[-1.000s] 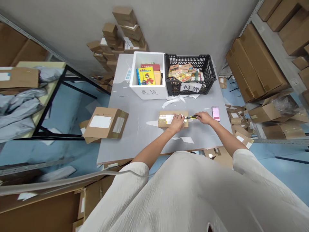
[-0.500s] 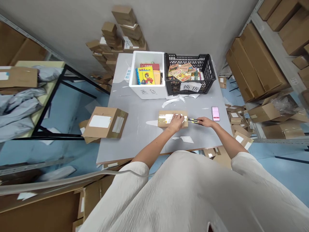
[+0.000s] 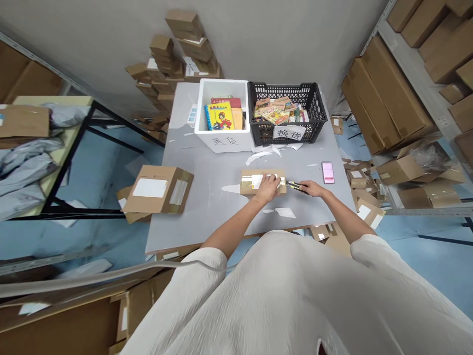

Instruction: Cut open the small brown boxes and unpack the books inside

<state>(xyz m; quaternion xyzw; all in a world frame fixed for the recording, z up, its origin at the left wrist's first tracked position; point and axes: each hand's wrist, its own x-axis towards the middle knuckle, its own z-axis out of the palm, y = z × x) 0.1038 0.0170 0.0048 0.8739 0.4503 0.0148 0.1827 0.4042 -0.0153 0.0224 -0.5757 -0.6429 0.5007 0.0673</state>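
A small brown cardboard box (image 3: pixel 246 183) with a white label and shiny tape lies on the grey table. My left hand (image 3: pixel 269 188) rests on top of it, fingers bent and pressing it down near its right half. At the box's right end, my right hand (image 3: pixel 312 188) is closed around a black and yellow utility knife (image 3: pixel 295 186). The knife points left, with its tip close to or touching the box's right end; the exact contact is too small to tell.
A white foam box (image 3: pixel 224 140) and a black plastic crate (image 3: pixel 287 88), both with books, stand at the back. A phone (image 3: pixel 327 172) lies right, a larger carton (image 3: pixel 158 190) left. Paper scraps (image 3: pixel 285 212) lie near the front edge. Shelves with cartons flank the table.
The view has shifted slightly. The utility knife lies at a slightly steeper angle, its handle end lower. My left hand stays on the box.
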